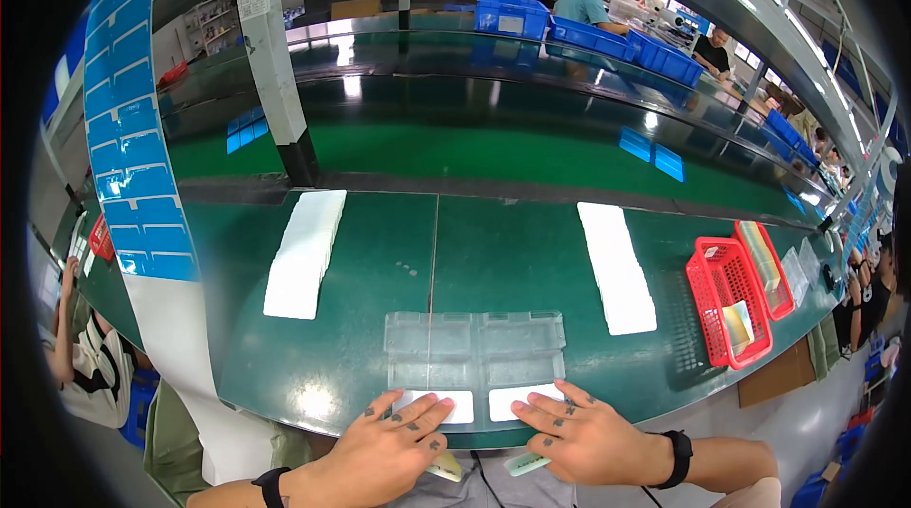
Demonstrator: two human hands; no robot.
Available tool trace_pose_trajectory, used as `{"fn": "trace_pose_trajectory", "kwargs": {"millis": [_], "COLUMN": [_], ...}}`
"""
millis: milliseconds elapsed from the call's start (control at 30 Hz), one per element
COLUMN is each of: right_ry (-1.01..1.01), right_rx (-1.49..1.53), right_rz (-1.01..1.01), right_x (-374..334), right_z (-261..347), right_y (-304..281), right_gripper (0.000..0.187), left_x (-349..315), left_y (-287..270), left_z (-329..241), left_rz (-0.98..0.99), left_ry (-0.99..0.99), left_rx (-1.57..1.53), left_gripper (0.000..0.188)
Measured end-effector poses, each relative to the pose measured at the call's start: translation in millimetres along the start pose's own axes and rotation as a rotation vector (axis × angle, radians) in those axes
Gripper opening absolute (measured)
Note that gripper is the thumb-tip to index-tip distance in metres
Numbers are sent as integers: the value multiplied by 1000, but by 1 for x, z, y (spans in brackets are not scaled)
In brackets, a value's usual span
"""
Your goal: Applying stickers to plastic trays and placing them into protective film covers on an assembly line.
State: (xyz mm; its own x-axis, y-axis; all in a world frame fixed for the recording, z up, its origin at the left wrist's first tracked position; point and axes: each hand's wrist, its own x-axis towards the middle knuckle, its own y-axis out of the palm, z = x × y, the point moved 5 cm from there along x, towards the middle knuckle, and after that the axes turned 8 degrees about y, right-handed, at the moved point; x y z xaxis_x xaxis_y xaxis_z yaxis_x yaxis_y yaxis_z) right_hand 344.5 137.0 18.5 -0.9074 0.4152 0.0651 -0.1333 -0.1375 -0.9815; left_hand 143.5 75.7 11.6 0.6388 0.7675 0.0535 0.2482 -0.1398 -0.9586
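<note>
A clear plastic tray (474, 347) with several shallow compartments lies at the table's near edge. On its near row rest a left white card (459, 407) and a right white card (500, 405). My left hand (394, 437) presses its fingertips on the left card, and my right hand (588, 437) does the same on the right one. From under my left palm pokes a yellowish card (446, 467), and a pale green card (525, 463) shows below my right hand. Both stick out past the table edge, gripped in the hands; their other ends are hidden.
Fanned rows of white cards lie to the left (306, 252) and right (617, 266) on the green table (503, 261). Red baskets (726, 299) holding cards stand at the right. A post (270, 62) and blue hanging sheet (142, 176) rise at left. People work beyond.
</note>
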Motion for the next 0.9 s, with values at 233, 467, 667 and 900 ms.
{"fn": "trace_pose_trajectory", "kwargs": {"millis": [233, 467, 667, 900], "right_ry": [587, 802, 665, 368], "right_rx": [892, 1136, 585, 163], "right_rz": [139, 199, 105, -51], "right_x": [0, 28, 63, 71], "right_z": [-51, -84, -73, -62], "right_y": [-13, -12, -14, 1], "right_gripper": [25, 38, 31, 18], "left_x": [-10, -7, 18, 38], "left_y": [-15, -9, -19, -11], "left_z": [18, 79, 87, 78], "left_rz": [-185, -485, -393, -342], "left_ry": [-165, -594, -576, -320], "left_rx": [-479, -1607, -883, -333], "left_gripper": [12, 31, 25, 8]}}
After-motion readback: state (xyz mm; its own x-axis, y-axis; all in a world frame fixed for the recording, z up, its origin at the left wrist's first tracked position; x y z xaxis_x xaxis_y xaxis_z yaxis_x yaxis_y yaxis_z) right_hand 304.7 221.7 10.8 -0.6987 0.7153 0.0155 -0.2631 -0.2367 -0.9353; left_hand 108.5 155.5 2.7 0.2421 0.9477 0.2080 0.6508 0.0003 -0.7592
